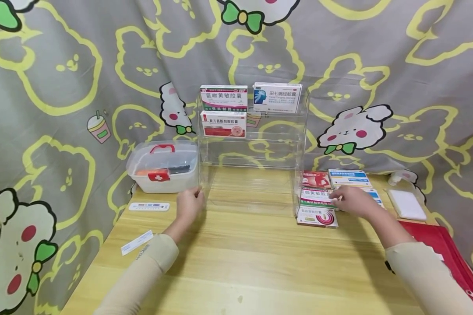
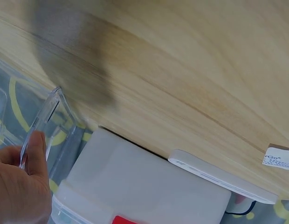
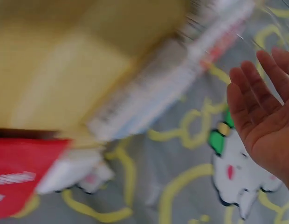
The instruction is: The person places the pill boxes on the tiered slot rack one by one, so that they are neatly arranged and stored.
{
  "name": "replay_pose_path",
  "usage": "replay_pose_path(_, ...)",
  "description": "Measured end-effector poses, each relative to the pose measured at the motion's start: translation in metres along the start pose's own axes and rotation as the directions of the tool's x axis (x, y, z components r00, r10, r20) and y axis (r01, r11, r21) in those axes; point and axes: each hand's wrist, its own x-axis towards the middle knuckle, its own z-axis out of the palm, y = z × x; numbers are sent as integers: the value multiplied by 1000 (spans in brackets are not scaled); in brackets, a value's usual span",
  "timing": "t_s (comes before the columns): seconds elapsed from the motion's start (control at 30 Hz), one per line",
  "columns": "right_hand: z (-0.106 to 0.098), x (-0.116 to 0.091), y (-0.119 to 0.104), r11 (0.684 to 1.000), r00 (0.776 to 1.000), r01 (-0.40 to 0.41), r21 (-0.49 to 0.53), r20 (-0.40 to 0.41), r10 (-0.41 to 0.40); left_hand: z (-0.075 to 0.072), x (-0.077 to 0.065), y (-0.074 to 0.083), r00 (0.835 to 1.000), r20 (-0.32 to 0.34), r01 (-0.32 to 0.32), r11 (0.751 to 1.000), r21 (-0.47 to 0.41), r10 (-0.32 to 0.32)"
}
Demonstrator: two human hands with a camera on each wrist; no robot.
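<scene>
A clear stepped display rack (image 1: 252,165) stands on the table against the curtain. My left hand (image 1: 189,205) pinches its left side panel (image 2: 42,116), as the left wrist view shows. Two medicine boxes occupy the top tier: a pink-and-green one (image 1: 224,99) and a white-and-blue one (image 1: 277,98). Below the first sits a red-and-white box (image 1: 224,124). My right hand (image 1: 352,201) is over several medicine boxes (image 1: 317,217) laid out beside the rack's right side. Its fingers (image 3: 256,84) are loosely extended in the right wrist view, holding nothing.
Left of the rack stands a white first-aid box (image 1: 161,181) with a clear lid. Nearby lie a thermometer (image 1: 149,206) and a paper strip (image 1: 137,243). A white pack (image 1: 407,204), a small white bottle (image 1: 394,179) and a red pouch (image 1: 437,245) are at the right.
</scene>
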Motion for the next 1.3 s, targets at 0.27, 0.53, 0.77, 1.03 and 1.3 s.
replay_pose_path(0.27,52,-21,14,999,1000,24,-26,-7,-24,-4,3,-1,1000,-7,-3,1000,14,3)
replay_pose_path(0.53,57,-28,7,998,1000,27,-54,-10,-27,-2,3,-3,1000,-19,-11,1000,18,12)
replay_pose_path(0.77,51,-33,4,1000,995,-28,5,91,28,-1,2,-2,999,-24,-22,999,30,23)
replay_pose_path(1.03,42,-41,12,987,995,-95,131,36,91,1,-1,-1,1000,0,-3,1000,13,3)
replay_pose_path(1.3,11,-58,22,931,981,-166,327,-46,191,1,0,-1,1000,3,-4,1000,24,4)
